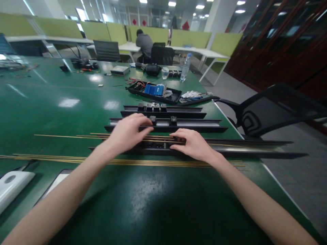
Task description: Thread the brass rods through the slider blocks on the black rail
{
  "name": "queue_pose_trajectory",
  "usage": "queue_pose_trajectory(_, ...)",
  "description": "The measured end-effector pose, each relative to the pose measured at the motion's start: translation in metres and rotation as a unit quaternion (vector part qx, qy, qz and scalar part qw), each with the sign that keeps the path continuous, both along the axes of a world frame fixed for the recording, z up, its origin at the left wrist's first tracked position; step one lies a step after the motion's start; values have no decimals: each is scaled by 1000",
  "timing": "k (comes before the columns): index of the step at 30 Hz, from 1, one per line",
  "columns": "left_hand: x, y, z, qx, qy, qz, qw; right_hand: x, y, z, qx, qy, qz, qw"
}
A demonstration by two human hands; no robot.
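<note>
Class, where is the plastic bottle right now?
In the head view, the bottle stands near the far right corner of the table, right of the cup.

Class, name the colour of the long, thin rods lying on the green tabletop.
The long, thin rods are golden yellow, best seen in the head view.

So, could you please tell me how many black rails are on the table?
3: the far rail, the middle rail partly covered by the left hand, and the near rail partly covered by the right hand.
</note>
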State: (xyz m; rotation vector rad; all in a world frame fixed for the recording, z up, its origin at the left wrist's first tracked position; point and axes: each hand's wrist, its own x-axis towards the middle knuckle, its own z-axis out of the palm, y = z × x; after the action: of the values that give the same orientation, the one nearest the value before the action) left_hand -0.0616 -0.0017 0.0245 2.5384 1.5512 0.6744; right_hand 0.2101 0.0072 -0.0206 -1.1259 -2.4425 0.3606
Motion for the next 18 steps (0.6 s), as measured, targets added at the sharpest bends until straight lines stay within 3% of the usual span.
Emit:
queue_pose_trajectory(2, -47, 6, 17, -44, 16, 102, 994, 0, 0, 0, -1, 1, 1, 1000)
queue_pose_trajectory(5, -128, 17, 31, -122, 126, 205, 963, 1, 1, -1, -3, 1, 1, 1000)
queue_pose_trajectory(7, -172, 22, 30, -177, 171, 244, 938, 2, 1, -2, -3, 1, 1, 1000)
queue_pose_trajectory(9, -202, 24, 23, -259, 172, 249, 917, 2, 2, -3, -4, 1, 2, 1000)
queue_pose_trajectory(13, -223, 22, 9, -361, 142, 210, 898, 2, 1, -3, -4, 2, 4, 1000)
queue_pose_trajectory(18, -226, 23, 8, -409, 117, 194, 884, 3, 1, -3, -8, 5, 4, 1000)
